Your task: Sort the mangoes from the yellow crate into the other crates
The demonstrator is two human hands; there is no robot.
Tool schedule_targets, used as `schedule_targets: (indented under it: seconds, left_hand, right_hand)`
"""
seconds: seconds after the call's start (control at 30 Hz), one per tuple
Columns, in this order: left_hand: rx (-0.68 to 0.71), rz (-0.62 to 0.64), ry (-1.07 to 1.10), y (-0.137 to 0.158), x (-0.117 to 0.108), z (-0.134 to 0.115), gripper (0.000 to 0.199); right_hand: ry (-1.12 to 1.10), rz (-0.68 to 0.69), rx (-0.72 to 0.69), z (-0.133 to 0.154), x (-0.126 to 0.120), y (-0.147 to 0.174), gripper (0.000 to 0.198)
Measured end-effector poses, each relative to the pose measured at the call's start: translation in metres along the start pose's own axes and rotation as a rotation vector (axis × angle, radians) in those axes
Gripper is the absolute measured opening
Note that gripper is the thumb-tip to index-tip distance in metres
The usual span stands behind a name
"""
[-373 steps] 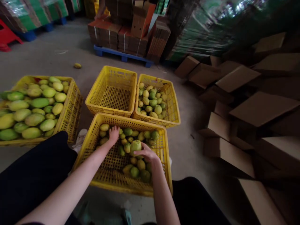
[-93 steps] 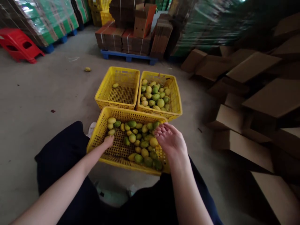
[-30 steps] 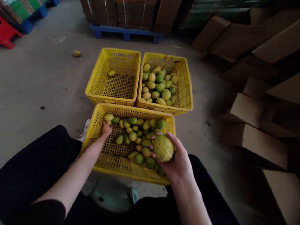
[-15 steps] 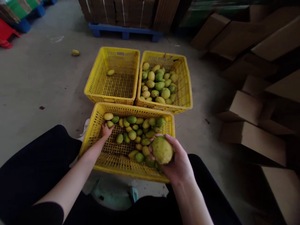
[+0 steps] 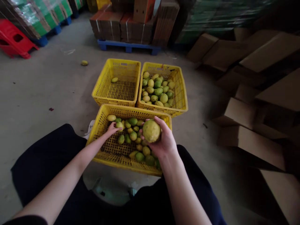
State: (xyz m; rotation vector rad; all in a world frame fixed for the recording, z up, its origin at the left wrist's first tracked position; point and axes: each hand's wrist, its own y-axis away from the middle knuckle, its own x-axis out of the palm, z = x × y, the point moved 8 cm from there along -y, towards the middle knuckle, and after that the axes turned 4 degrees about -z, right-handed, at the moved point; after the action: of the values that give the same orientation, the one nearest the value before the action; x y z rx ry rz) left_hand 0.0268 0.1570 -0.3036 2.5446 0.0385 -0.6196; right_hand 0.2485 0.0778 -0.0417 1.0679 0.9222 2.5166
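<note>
My right hand (image 5: 164, 137) is wrapped round a large, bumpy yellow-green lemon (image 5: 151, 131), held up over the near yellow crate (image 5: 105, 160). Down inside that crate, at its left part, my left hand (image 5: 112, 128) has its fingers on a smaller yellow-green lemon (image 5: 119, 126). Just beyond it lie a yellow lemon (image 5: 111, 117) and a green one. Several more green and yellow lemons (image 5: 140, 157) lie in the middle and right of the crate, some of them hidden behind my right hand.
Behind stand two more yellow crates: the left one (image 5: 96, 93) holds one lemon (image 5: 114, 80), the right one (image 5: 184, 90) several. A single lemon (image 5: 84, 62) is on the floor. Cardboard boxes (image 5: 260, 145) lie at right, a blue pallet (image 5: 128, 47) behind, a red stool (image 5: 16, 39) far left.
My left hand has moved right with the small lemon. My right hand has brought the large lemon left and farther over the crate. The view has tilted up somewhat.
</note>
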Motion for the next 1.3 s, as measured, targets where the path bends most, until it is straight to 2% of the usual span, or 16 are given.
schedule_targets:
  seconds: [0.1, 0.2, 0.27, 0.33, 0.43, 0.53, 0.67, 0.77, 0.83, 1.03, 1.17, 1.3]
  left_hand:
    - [0.007, 0.24, 0.236, 0.023, 0.002, -0.048, 0.045]
    - [0.085, 0.387, 0.396, 0.053, -0.009, -0.113, 0.052]
    - [0.19, 0.446, 0.503, 0.076, -0.024, -0.162, 0.058]
    - [0.32, 0.487, 0.588, 0.1, -0.045, -0.207, 0.064]
    - [0.492, 0.482, 0.551, 0.135, -0.074, -0.248, 0.067]
    - [0.583, 0.438, 0.492, 0.156, -0.084, -0.257, 0.069]
    - [0.588, 0.46, 0.652, 0.163, -0.074, -0.249, 0.066]
    - [0.601, 0.484, 0.678, 0.164, -0.072, -0.243, 0.068]
    - [0.603, 0.483, 0.644, 0.166, -0.077, -0.24, 0.072]
    - [0.548, 0.422, 0.692, 0.169, -0.093, -0.236, 0.071]
    - [0.551, 0.415, 0.685, 0.171, -0.089, -0.239, 0.069]
    - [0.552, 0.464, 0.615, 0.176, -0.08, -0.239, 0.064]
  right_hand:
    - [-0.006, 0.01, -0.053, 0.003, 0.003, -0.002, 0.025]
    - [-0.001, 0.076, -0.137, 0.009, 0.011, -0.003, 0.023]
    - [-0.003, 0.119, -0.225, 0.013, 0.014, -0.004, 0.022]
    - [0.005, 0.113, -0.344, 0.019, 0.01, -0.003, 0.028]
    - [0.103, 0.03, -0.516, 0.026, 0.0, 0.003, 0.044]
    - [0.314, -0.012, -0.727, 0.038, 0.002, 0.02, 0.057]
    - [0.597, -0.009, -1.019, 0.057, 0.02, 0.048, 0.056]
    - [0.832, -0.015, -1.164, 0.066, 0.034, 0.06, 0.051]
    - [0.88, -0.036, -1.217, 0.068, 0.037, 0.063, 0.052]
    - [0.766, 0.031, -1.128, 0.061, 0.034, 0.061, 0.057]
    - [0.649, 0.048, -1.035, 0.058, 0.029, 0.061, 0.061]
    - [0.538, 0.044, -0.928, 0.055, 0.025, 0.058, 0.058]
